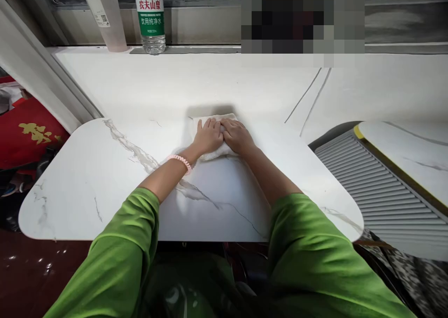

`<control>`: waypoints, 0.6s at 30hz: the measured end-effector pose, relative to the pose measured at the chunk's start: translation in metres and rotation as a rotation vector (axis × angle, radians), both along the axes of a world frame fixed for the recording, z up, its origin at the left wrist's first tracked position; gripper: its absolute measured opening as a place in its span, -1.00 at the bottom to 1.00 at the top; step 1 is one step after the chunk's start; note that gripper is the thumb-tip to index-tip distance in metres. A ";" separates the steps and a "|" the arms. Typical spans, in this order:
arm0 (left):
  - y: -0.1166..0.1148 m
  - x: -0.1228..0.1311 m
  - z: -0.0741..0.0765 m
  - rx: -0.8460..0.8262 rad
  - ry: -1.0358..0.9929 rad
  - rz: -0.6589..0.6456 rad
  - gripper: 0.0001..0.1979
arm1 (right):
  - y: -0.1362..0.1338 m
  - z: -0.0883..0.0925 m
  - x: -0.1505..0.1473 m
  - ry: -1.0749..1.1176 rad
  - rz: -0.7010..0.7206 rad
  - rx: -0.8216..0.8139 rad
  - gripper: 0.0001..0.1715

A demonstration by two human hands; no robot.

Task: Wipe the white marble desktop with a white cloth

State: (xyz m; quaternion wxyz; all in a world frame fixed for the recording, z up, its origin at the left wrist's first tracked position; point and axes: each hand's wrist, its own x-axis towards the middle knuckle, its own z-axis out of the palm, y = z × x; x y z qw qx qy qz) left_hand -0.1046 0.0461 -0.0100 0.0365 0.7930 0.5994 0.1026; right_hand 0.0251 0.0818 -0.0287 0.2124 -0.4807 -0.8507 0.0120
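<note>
A folded white cloth [217, 155] lies on the white marble-patterned tabletop [70, 183], near its far edge. My left hand [209, 137] presses down on the cloth's left part, its fingers bent over it and slightly apart. Close against it, my right hand [240, 135] grips the right part with fingers curled together. The thumbs and fingertips are partly hidden. A pink coiled band [182, 161] circles my left wrist, and green sleeves cover both upper arms.
On the ledge at the back stand a water bottle [151, 22] and a tall translucent container [108, 19]. A red bag [31, 129] is at the left. To the right are a ribbed grey panel [378, 187] and another marble-patterned top [413, 150]. A blurred patch hides part of the window.
</note>
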 end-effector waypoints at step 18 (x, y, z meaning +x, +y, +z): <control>-0.186 0.035 0.008 -0.049 0.027 -0.348 -0.38 | -0.226 0.000 0.064 -0.019 -0.014 0.056 -0.28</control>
